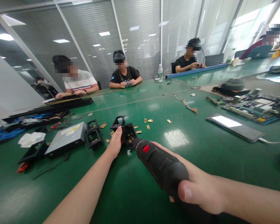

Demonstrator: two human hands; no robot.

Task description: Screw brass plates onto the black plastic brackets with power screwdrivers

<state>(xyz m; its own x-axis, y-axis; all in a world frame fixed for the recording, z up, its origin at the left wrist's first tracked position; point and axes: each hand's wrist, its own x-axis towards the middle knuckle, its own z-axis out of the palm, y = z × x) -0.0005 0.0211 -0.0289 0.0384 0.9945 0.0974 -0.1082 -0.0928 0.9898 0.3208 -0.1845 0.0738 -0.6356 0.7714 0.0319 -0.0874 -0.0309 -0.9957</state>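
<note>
My right hand [200, 189] grips a black electric screwdriver [160, 165] with a red button, its tip pointing into a small black plastic socket housing [128, 134]. My left hand [115, 143] holds that housing from its left side, just above the green table [154, 102]. Brass contacts show inside the housing. More black housings [93, 135] lie to the left, and another black frame [118, 122] sits just behind. Small brass clips [150, 120] are scattered on the table beyond.
A grey metal drive box [66, 139] and white tissue [31, 139] lie at left. A phone [234, 127] on a cable and a circuit board [256, 107] sit at right. A cord [188, 105] lies mid-table. Three people sit along the far side; a water bottle [160, 73] stands there.
</note>
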